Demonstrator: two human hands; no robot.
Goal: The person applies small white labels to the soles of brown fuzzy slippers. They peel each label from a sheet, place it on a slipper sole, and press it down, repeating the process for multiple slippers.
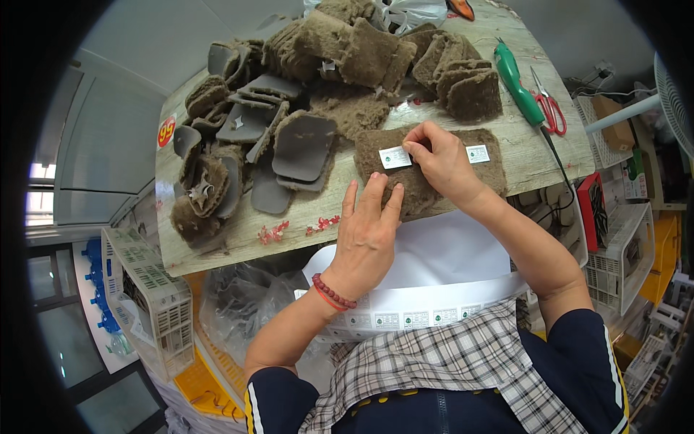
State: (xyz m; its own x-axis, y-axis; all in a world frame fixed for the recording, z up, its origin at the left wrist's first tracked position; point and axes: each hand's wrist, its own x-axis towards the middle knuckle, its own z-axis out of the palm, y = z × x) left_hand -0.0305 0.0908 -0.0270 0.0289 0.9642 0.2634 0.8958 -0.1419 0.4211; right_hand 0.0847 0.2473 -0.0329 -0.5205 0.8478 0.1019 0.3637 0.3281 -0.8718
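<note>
A brown fuzzy mat piece [494, 170] lies flat at the table's near edge. My right hand [447, 165] pinches the corner of a small white printed label [395, 158] over the mat's left part. Whether that label is stuck down I cannot tell. A second white label [478, 153] lies on the mat's right part. My left hand [361, 242], fingers stretched and spread, rests its fingertips at the mat's near left edge and holds nothing. Across my lap curves a white backing sheet [448, 249] with a row of printed labels [416, 320].
Grey-backed fuzzy mat pieces [303, 148] are heaped at the table's left and back. At the right lie a green corded tool [517, 83] and red-handled scissors [551, 112]. White plastic crates [155, 318] stand below left; a fan [669, 101] is at far right.
</note>
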